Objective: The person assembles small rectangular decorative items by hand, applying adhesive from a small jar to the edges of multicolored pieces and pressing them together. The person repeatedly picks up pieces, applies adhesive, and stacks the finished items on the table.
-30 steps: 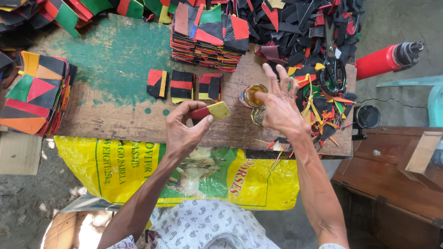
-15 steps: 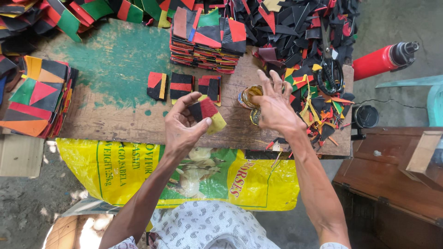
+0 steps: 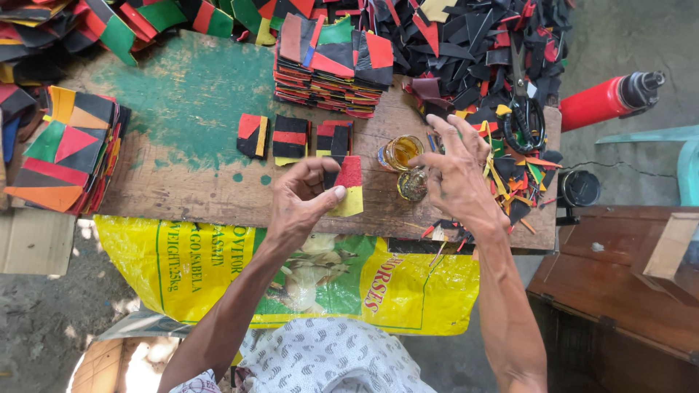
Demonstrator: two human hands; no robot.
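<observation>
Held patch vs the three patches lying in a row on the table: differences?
The held patch is pinched in the left hand, tilted; the row patches lie flat and untouched. It shows red over yellow; the row pieces also show black. Both are small, roughly square colour-block pieces.

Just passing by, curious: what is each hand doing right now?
Left hand: closed on a red, yellow and black patch.
Right hand: open, holding nothing.

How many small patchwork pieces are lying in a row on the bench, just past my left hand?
3. A red, black and yellow piece lies farthest left, a black one with a red stripe sits in the middle, and a black and red one is nearest the glue jar.
</observation>
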